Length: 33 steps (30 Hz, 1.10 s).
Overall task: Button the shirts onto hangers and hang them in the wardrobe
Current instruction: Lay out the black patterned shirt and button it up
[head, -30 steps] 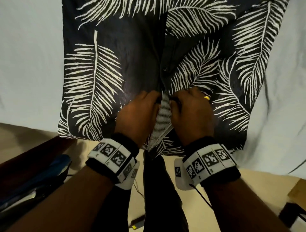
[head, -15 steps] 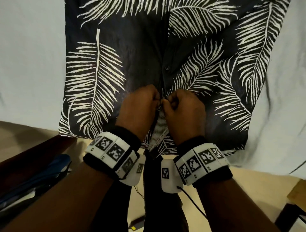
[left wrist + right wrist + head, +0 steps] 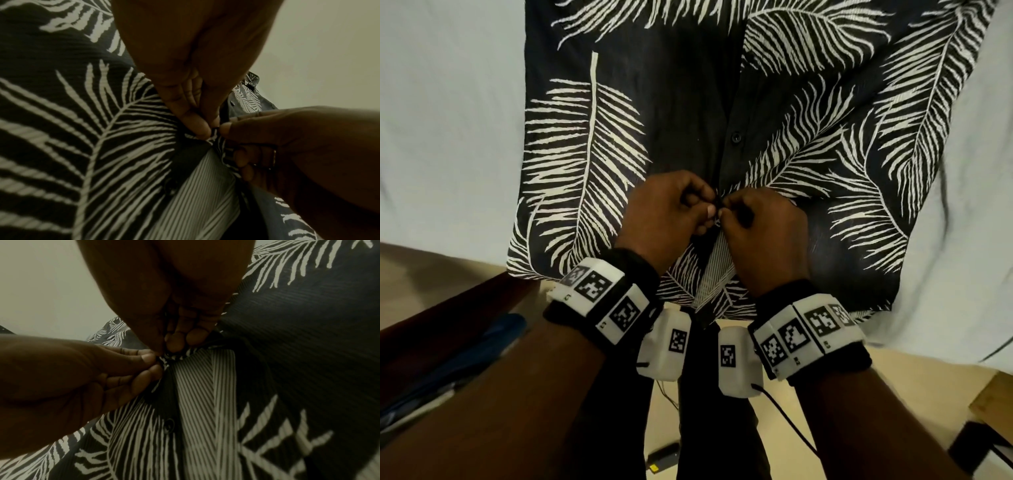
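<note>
Your black shirt with its white leaf print lies spread flat, front up, on a pale bed sheet, hem toward you and overhanging the bed edge. Both your hands meet on the front opening, low on the shirt.

Your left hand has its fingers curled, thumb and forefinger pinching the left edge of the opening. Your right hand is likewise curled, thumb and fingertips pinching the opposite edge, the 2 sets of fingertips touching each other at the seam. The left wrist view shows a ring on a right-hand finger.

1 fastened button sits on the placket just above your hands. Below them the 2 edges part, and the striped inner face of the fabric shows in the gap. The wrist views show 1 further button lower down on the left edge, apart from the other side. Whether the button under your fingertips has passed through its hole cannot be told.

Both wrists carry white marker bands.
</note>
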Each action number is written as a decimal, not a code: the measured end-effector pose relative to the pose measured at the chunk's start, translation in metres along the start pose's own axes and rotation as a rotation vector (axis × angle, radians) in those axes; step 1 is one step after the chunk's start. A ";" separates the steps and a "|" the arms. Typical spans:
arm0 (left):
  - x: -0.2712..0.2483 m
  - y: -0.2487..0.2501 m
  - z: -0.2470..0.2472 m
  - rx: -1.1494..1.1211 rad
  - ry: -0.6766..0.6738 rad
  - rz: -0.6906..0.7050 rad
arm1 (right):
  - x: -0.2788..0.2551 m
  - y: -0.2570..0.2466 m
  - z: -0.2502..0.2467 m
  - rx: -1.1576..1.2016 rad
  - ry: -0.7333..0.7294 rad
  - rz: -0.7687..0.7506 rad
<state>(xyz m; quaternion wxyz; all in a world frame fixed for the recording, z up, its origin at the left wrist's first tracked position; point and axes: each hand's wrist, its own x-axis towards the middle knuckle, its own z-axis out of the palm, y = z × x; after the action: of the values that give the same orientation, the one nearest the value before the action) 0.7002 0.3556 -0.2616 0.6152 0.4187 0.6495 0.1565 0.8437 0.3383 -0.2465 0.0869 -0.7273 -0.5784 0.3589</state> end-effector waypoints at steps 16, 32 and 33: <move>0.000 -0.005 0.008 -0.004 0.089 -0.019 | 0.008 0.002 -0.004 0.143 -0.043 0.062; 0.013 -0.001 -0.009 0.247 -0.009 0.154 | 0.017 -0.003 0.004 0.111 -0.145 0.146; 0.012 0.000 -0.009 0.297 0.007 0.179 | 0.017 -0.003 0.005 0.116 -0.156 0.152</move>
<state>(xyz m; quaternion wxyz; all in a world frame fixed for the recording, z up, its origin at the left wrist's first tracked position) 0.6931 0.3671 -0.2680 0.5281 0.5604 0.6277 0.1143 0.8390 0.3530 -0.2556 0.0560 -0.7329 -0.5048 0.4526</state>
